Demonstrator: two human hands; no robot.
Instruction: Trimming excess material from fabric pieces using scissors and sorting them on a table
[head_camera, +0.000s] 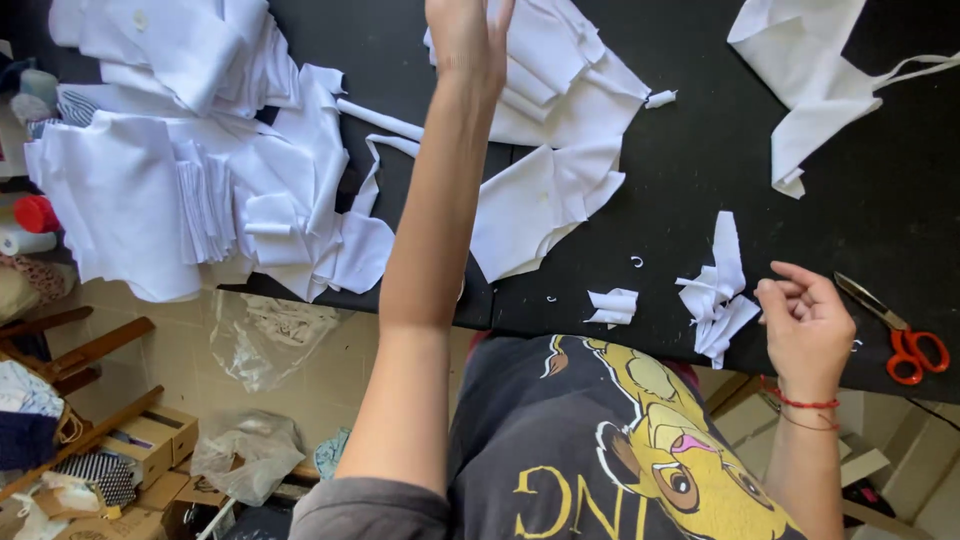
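Observation:
My left hand (467, 40) reaches far across the black table (680, 170), its fingers resting on a stack of cut white fabric pieces (555, 70); the fingertips run off the top of the view, so whether it grips the cloth is unclear. My right hand (805, 325) rests near the table's front edge with fingers loosely curled, beside small white fabric scraps (718, 290). It holds nothing that I can see. Orange-handled scissors (900, 335) lie just to its right.
A big heap of white fabric (190, 170) covers the table's left end. More white cloth with a strap (810, 70) lies at the far right. On the floor to the left are plastic bags (262, 335), cardboard boxes (150, 440) and wooden chair parts (80, 350).

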